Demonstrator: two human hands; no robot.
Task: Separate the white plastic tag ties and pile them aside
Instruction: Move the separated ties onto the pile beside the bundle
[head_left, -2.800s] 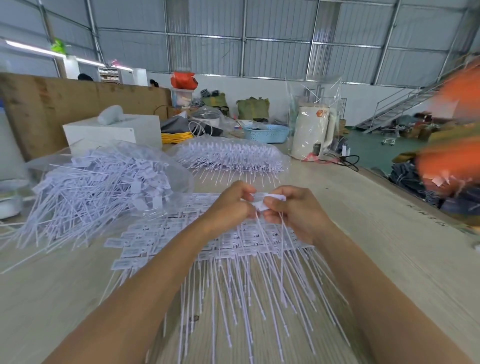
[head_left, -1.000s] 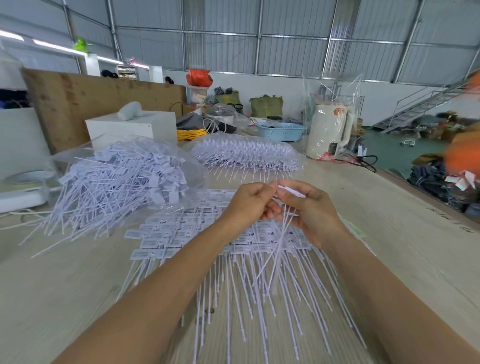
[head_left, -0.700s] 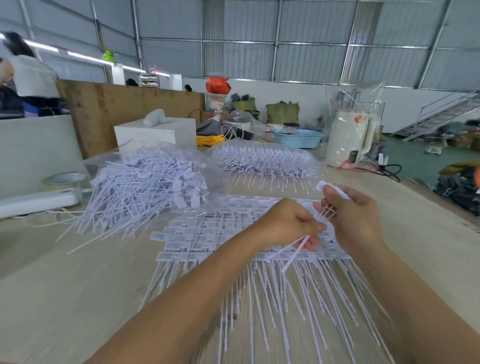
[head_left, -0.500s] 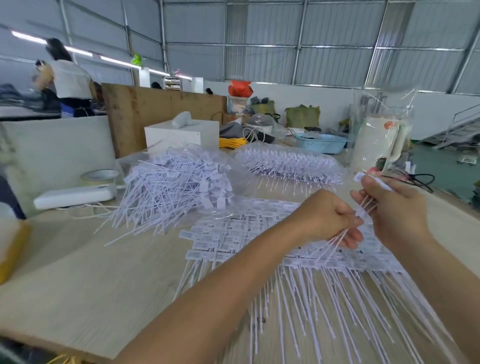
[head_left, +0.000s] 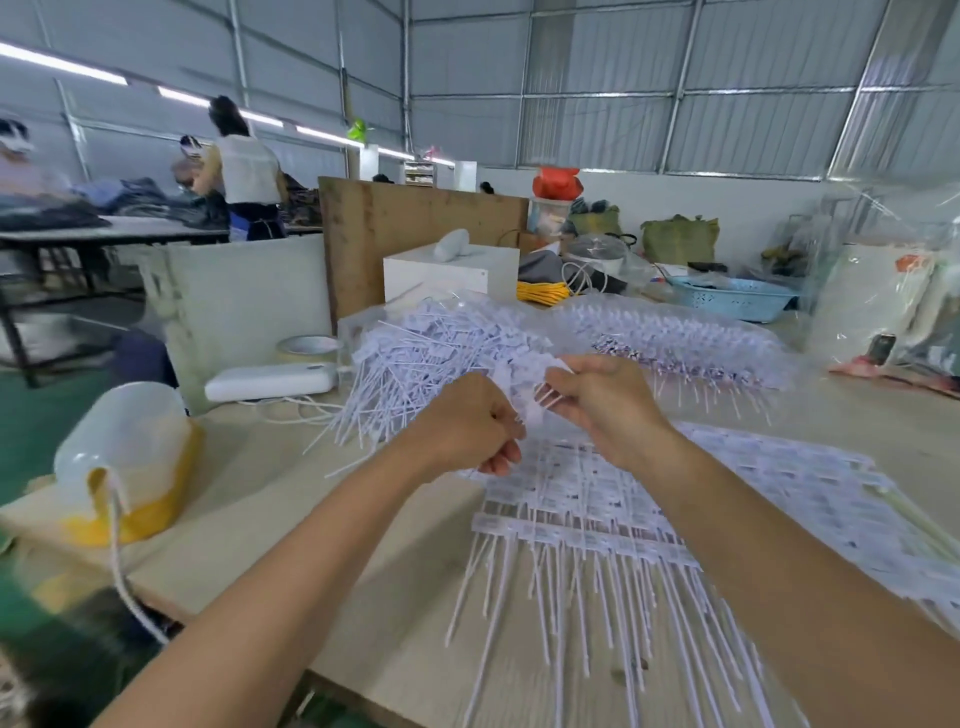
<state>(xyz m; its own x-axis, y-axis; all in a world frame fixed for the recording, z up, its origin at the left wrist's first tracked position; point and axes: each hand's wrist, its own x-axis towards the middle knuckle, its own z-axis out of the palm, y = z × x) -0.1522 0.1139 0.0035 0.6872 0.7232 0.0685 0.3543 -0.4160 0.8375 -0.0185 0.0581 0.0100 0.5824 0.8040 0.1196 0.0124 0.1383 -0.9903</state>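
Both hands, left hand (head_left: 475, 426) and right hand (head_left: 602, 402), have swung their pinched ties (head_left: 537, 402) toward the pile (head_left: 426, 358) at eleven o'clock, ready to drop.

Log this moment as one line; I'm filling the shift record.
step: separating ties | left hand: grips tie stems | right hand: pinches tie bunch | loose pile: behind hands | joined sheets: on table

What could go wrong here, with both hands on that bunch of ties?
1. The left hand and right hand grip a small bunch of ties in mid-air; loose tails could slip out and drop back on the sheet.
2. The pile sprawls toward the cable; tossed ties may tangle there.
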